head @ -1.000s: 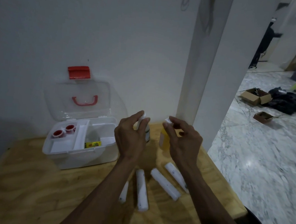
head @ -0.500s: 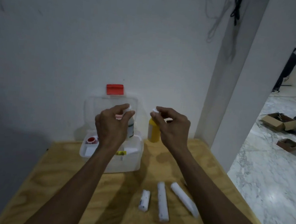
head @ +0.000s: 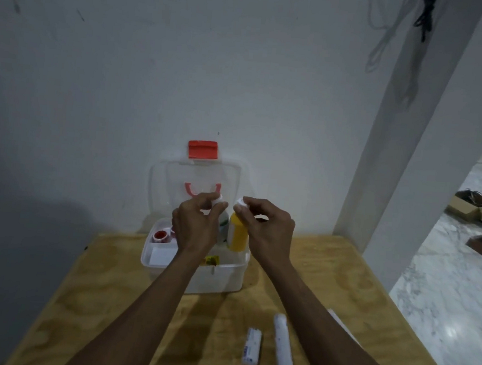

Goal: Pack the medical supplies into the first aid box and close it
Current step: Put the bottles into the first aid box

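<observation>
Your left hand [head: 193,226] is pinching a white-capped bottle [head: 223,224], and your right hand [head: 267,229] is pinching the yellow bottle [head: 237,235], both over the open first aid box [head: 219,277] on the tabletop [head: 104,301].

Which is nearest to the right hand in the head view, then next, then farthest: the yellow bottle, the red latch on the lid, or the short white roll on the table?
1. Yellow bottle: held by its cap in the right hand, over the box.
2. Red latch: up-left, atop the open lid.
3. Short white roll: near table edge, below.
</observation>
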Demonstrator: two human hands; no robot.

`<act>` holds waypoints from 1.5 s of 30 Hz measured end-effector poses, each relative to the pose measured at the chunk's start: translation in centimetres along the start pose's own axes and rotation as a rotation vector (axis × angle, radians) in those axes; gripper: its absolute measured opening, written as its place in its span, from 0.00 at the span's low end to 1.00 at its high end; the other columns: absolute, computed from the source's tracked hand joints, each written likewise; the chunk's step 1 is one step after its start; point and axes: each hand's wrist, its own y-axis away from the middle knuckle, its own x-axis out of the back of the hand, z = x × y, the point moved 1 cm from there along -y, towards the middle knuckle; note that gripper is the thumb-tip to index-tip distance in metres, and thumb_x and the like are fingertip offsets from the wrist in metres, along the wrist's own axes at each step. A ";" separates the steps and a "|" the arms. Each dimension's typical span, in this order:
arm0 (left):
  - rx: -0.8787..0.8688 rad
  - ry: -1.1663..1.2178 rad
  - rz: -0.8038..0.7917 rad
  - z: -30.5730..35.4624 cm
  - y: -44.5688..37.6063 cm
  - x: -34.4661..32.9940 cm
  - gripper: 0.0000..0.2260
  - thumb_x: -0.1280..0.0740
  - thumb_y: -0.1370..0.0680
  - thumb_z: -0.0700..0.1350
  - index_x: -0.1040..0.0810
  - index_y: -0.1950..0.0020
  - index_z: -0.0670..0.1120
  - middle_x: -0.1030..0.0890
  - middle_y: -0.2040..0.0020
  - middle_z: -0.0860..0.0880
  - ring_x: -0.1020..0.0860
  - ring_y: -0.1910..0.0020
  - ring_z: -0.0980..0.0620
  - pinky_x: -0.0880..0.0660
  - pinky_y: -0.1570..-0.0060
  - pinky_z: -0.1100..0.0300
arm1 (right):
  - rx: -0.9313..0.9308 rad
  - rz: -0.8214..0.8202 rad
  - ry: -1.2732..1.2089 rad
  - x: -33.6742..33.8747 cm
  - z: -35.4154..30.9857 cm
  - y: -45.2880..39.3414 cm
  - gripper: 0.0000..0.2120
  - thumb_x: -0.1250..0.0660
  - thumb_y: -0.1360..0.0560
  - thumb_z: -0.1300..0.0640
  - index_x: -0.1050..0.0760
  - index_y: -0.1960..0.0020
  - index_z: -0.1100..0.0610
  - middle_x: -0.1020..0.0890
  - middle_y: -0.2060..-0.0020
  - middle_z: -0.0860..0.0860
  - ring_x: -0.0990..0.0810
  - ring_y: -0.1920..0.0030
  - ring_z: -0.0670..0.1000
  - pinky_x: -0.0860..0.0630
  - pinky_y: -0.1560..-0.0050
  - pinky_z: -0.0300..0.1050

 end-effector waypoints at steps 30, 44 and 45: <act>-0.071 -0.223 -0.332 -3.7 -1.0 -1.0 0.10 0.25 0.27 0.39 0.15 0.47 0.42 0.14 0.50 0.45 0.16 0.52 0.48 0.20 0.46 0.53 | -0.039 -0.228 0.260 -0.9 5.3 1.3 0.09 0.25 0.29 0.49 0.16 0.50 0.51 0.16 0.52 0.47 0.25 0.51 0.43 0.28 0.52 0.41; -0.089 -0.314 -0.374 -3.6 -0.2 -0.1 0.13 0.27 0.25 0.40 0.17 0.40 0.45 0.17 0.41 0.46 0.19 0.42 0.47 0.25 0.41 0.52 | -0.031 -0.277 0.279 0.4 3.6 1.8 0.12 0.25 0.28 0.52 0.16 0.46 0.54 0.15 0.49 0.48 0.26 0.54 0.38 0.35 0.58 0.19; -0.088 -0.312 -0.369 -3.5 -0.1 0.2 0.13 0.27 0.25 0.41 0.17 0.40 0.45 0.17 0.41 0.46 0.19 0.42 0.46 0.25 0.41 0.53 | -0.028 -0.267 0.277 0.7 3.3 1.8 0.12 0.25 0.29 0.52 0.16 0.46 0.54 0.15 0.49 0.48 0.25 0.54 0.38 0.35 0.58 0.19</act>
